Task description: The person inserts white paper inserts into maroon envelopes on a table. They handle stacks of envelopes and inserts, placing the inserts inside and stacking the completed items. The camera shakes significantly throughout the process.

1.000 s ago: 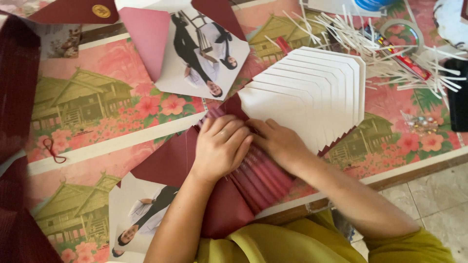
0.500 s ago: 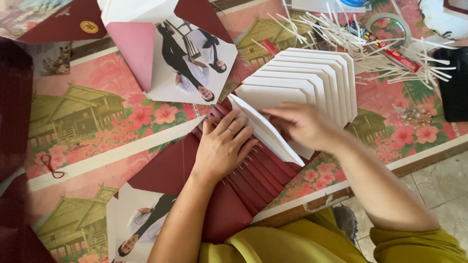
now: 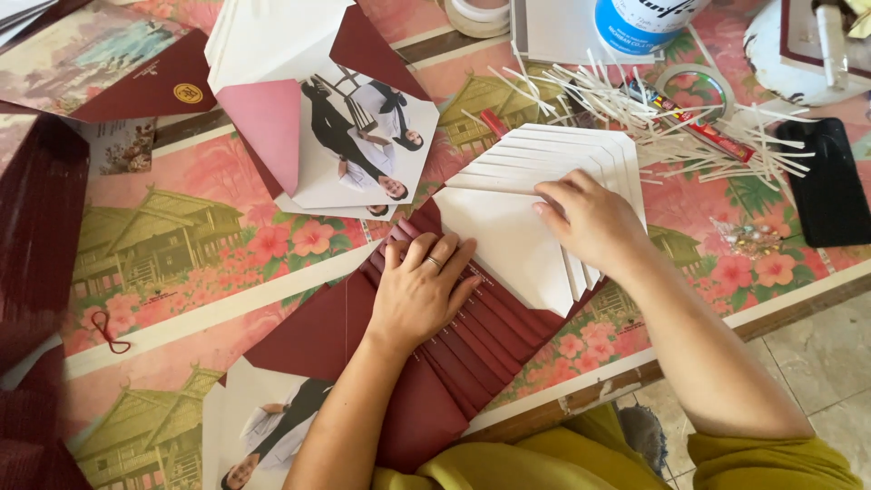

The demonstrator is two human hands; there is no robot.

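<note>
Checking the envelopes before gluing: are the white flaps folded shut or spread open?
Spread open: the white flaps lie fanned flat, overlapping, under the right hand.

Round white tub with blue printed label [image 3: 646,20] sitting at top edge. Slim red-and-yellow glue tube [image 3: 687,119] lying among white strips. Black flat phone, screen dark [image 3: 826,193], resting at right.

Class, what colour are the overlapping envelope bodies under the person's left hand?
Dark maroon: the envelope bodies under the left hand, best seen in the head view.
</note>
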